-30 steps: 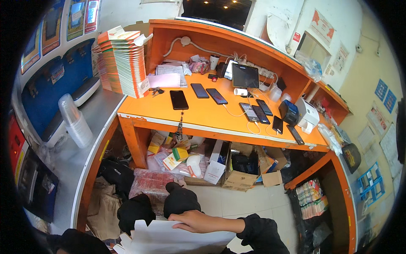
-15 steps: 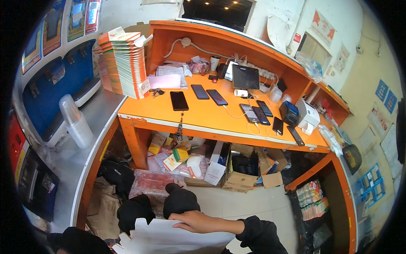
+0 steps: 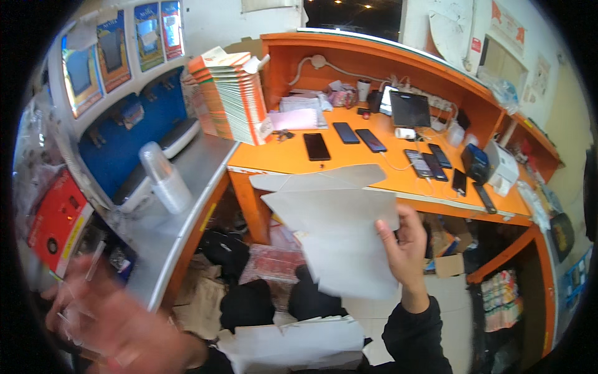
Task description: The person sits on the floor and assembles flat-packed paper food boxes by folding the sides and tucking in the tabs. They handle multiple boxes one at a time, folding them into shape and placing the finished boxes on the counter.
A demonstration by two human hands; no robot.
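In my right hand (image 3: 408, 249) is a flat greyish-white cardboard sheet (image 3: 342, 240) with angled, cut edges; the thumb lies on its face at the right side. A long narrow flap (image 3: 324, 179) shows at its top, overlapping the view of the orange desk. More flat white cardboard sheets (image 3: 293, 346) with notched edges rest on my lap. My left hand (image 3: 124, 324) is at the lower left, smeared by motion. Thin clear or shiny shapes appear around its fingers, too blurred to name.
The orange desk (image 3: 286, 156) ahead carries several phones (image 3: 316, 147), a dark tablet (image 3: 411, 110) and a tall stack of orange-and-white flat cartons (image 3: 233, 100). Stacked clear plastic cups (image 3: 165, 181) stand on the grey counter (image 3: 205, 165) at left. A plastic-wrapped red package (image 3: 274, 265) lies under the desk.
My right hand has risen from my lap, bringing up a cardboard sheet. My left hand has come into view at the lower left. The view has turned somewhat left.
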